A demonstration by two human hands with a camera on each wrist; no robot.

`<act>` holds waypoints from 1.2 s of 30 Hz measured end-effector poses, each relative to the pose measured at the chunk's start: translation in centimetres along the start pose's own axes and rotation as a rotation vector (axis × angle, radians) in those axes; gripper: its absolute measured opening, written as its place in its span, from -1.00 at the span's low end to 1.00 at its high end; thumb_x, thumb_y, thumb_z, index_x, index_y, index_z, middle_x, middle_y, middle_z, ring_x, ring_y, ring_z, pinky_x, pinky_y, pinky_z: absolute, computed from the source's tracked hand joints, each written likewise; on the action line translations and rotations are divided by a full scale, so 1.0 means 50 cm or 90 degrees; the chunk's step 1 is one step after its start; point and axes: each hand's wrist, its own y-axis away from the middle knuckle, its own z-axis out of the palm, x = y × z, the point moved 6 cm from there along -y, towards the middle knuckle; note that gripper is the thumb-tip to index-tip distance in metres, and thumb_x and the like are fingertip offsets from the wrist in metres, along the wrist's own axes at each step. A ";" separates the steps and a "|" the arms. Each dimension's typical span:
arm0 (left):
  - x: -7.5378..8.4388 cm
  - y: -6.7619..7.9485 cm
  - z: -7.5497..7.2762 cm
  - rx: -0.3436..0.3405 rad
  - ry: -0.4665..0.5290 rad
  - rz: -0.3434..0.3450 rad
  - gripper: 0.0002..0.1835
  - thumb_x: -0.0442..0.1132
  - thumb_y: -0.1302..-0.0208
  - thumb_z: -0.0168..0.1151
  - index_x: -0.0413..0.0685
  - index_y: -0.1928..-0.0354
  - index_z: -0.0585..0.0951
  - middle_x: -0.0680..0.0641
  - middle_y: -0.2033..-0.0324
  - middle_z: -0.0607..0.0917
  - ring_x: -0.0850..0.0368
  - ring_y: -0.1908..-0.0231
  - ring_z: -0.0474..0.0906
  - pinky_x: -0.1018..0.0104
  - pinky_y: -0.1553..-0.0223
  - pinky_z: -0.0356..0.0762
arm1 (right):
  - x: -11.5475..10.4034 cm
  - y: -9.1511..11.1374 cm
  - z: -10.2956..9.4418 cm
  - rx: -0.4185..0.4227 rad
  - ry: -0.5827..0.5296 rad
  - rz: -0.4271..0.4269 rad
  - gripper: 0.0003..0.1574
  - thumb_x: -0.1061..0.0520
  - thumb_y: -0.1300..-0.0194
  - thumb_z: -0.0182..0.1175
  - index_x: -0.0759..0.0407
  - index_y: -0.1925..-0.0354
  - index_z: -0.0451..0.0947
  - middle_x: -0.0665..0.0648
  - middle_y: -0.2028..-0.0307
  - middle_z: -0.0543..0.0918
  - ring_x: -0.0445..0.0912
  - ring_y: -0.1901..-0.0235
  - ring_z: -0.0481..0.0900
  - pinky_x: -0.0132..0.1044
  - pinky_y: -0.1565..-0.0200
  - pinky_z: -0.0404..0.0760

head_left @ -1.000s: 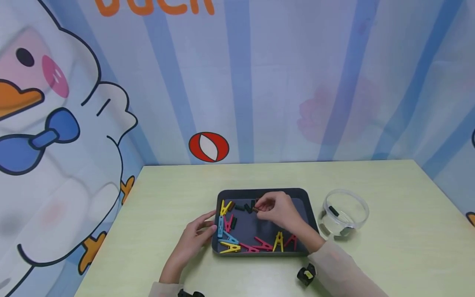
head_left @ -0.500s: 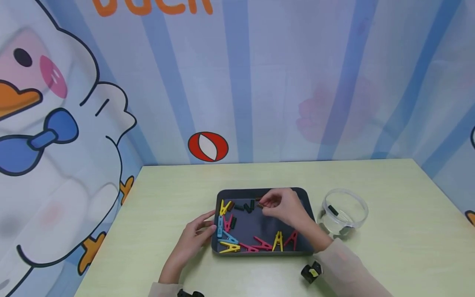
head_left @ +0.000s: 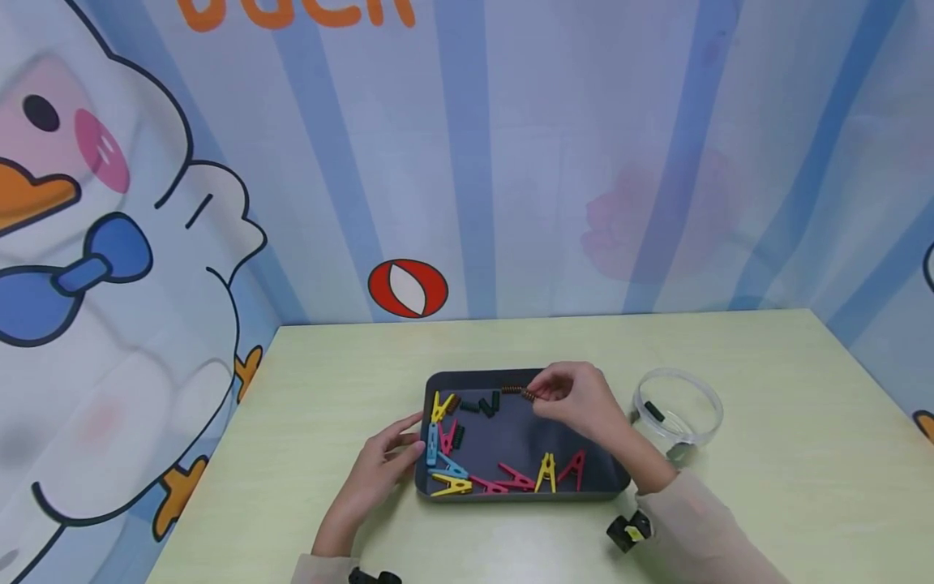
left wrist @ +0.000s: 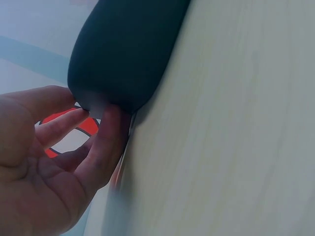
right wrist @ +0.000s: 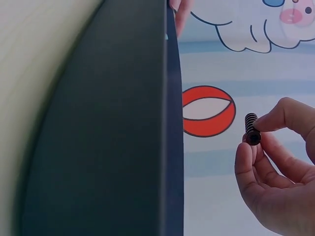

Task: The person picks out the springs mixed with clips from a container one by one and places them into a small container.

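Note:
My right hand pinches a copper-brown coil spring between thumb and fingers, above the tray's back right part. The dark grey tray lies on the table. Beside its left wall is my left hand, thumb and fingertips touching the wall from outside. Just left of the held spring, another copper spring lies along the back wall. Several dark green springs and a brown one lie further left. In the left wrist view, the left hand touches the tray's corner.
Yellow, blue and pink clothespins lie along the tray's left and front sides. A clear round container stands to the tray's right, with a dark green spring in it. A printed backdrop rises behind the table.
My right hand has moved right and slightly back with the copper spring in its fingers, uncovering the copper spring along the back wall. The left hand stays at the tray.

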 end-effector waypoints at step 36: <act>-0.004 -0.004 -0.001 -0.007 0.002 -0.004 -0.50 -0.26 -0.45 0.19 -0.01 -0.40 0.44 -0.25 -0.11 0.60 -0.12 -0.03 0.61 0.12 0.04 0.66 | -0.007 0.031 -0.117 0.080 0.073 -0.002 -0.78 0.38 -0.12 0.32 0.24 0.21 0.71 0.10 0.34 0.70 -0.03 0.38 0.61 -0.28 0.35 0.60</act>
